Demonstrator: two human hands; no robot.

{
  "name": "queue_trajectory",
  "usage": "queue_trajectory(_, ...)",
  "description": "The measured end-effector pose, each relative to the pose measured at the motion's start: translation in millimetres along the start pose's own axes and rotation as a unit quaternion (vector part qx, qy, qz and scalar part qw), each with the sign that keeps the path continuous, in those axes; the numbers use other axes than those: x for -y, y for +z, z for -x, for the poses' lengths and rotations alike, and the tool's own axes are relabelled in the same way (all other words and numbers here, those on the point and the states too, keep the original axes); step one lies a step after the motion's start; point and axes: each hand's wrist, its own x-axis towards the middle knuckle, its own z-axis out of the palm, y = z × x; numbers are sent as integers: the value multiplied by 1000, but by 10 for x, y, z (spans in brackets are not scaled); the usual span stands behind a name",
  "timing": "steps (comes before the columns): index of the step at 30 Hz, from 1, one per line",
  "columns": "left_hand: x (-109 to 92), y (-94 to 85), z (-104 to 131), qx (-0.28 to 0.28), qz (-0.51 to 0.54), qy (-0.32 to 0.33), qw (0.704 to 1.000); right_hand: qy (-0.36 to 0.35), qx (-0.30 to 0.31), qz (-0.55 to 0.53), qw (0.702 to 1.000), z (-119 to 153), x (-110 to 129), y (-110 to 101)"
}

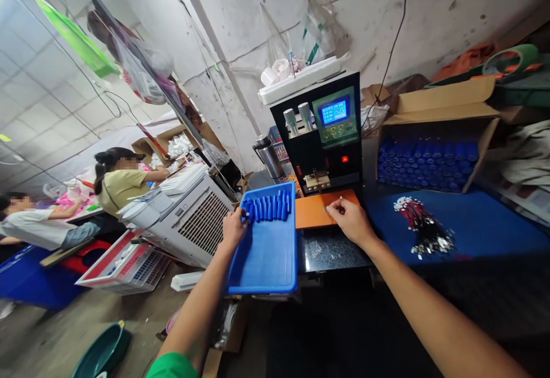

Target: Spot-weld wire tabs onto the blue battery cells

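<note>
My left hand [235, 226] is at the left wall of a blue plastic tray [266, 260], fingers closed round the end of a blue cylindrical cell [246, 215]. Beside it, a row of similar blue cylindrical cells [270, 207] stretches across the tray's far part. My right hand [350, 217] is over an orange board [311, 211], thumb and forefinger pinched together. A tiny pale tip shows at those fingers, too small to name. Behind the board stands a black spot welder [318, 137] with a lit blue screen and a red light.
On the blue mat [391, 223] to the right lies a bundle of red and black wire leads [423, 226]. Behind it a cardboard box [451, 109] holds many blue cells. A steel flask [270, 157] stands behind the tray. Left are an air cooler [201, 215] and two seated people.
</note>
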Motion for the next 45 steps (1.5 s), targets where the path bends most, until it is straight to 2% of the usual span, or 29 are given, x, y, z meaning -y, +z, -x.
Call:
queue_trajectory(4,-24,-6,9,13,20,-6,1000,-1,-7,-12,1000,-25,10,-9)
queue_trajectory(9,-141,-72,23,47,-34,31,998,-7,-9,-23,1000,-34,28,-28)
queue_trajectory(12,-198,-151,93,74,-12,43,996,-5,-10,-21,1000,-29,4,-30)
queue_trajectory(14,-209,-213,189,111,55,53,991,-6,-10,-22,1000,-28,-17,-32)
queue_trajectory(17,-217,-291,408,205,162,74,962,-14,-10,-17,1000,-28,-33,-36)
queue_trajectory(20,-253,-314,642,257,203,124,937,-18,-12,-4,1000,-29,-31,-40)
queue_trajectory(23,-308,-306,765,264,209,162,927,-17,-13,-7,1000,-33,-25,-45)
queue_trajectory(27,-433,-395,709,233,277,142,921,-11,-10,-28,999,-39,-37,-52)
queue_trajectory(30,-633,-548,632,226,400,120,880,-8,-9,-30,999,-36,-61,-55)
queue_trajectory(32,-793,-641,626,229,447,114,857,-7,-9,-27,1000,-29,-81,-57)
queue_trajectory(34,-914,-699,676,263,404,139,865,-3,-8,-26,1000,-18,-98,-60)
queue_trajectory(36,-943,-714,771,312,302,183,882,2,-11,-24,1000,-4,-107,-65)
queue_trajectory(38,-859,-700,872,347,191,207,894,-2,-16,-18,1000,11,-106,-68)
queue_trajectory(40,-687,-681,928,366,106,194,904,-13,-21,-5,1000,17,-99,-68)
queue_trajectory(42,-501,-668,923,379,75,164,907,-24,-24,11,999,12,-89,-65)
queue_trajectory(45,-364,-656,878,391,139,120,902,-26,-26,30,999,1,-74,-63)
